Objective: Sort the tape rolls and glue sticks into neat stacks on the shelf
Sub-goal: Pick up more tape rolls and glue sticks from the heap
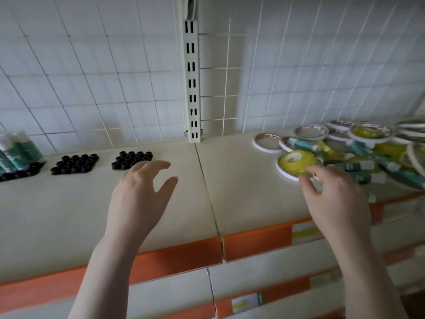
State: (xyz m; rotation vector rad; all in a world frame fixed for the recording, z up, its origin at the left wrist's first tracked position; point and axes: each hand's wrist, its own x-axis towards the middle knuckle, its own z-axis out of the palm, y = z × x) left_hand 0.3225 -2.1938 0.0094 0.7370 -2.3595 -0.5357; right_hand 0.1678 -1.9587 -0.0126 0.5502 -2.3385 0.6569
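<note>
Shelf: beige board with orange front edge, a seam running down the middle, white wire grid behind.

Black socket tray, at 12 o'clock from the left hand: honeycomb of round sockets, none filled.

Second black socket tray, at 9 o'clock from the first: same pattern, sockets bare.

Third black tray, far left edge, partly cut off: upright glue sticks with teal and white labels stand in its rear sockets; front sockets unfilled.

Mixed pile, right half of shelf: flat white-rimmed tape rolls, yellow tape rolls and teal glue sticks lying on their sides, overlapping without order. Details blurred.

Yellow tape roll, nearest edge of the pile, lying flat on a white disc.

Left hand: fingers spread and relaxed, holding nothing, hovering over the bare shelf just in front of the first tray.

Right hand: at 5 o'clock from the yellow tape roll, fingertips at its near rim; whether it grips anything cannot be told through blur.
</note>
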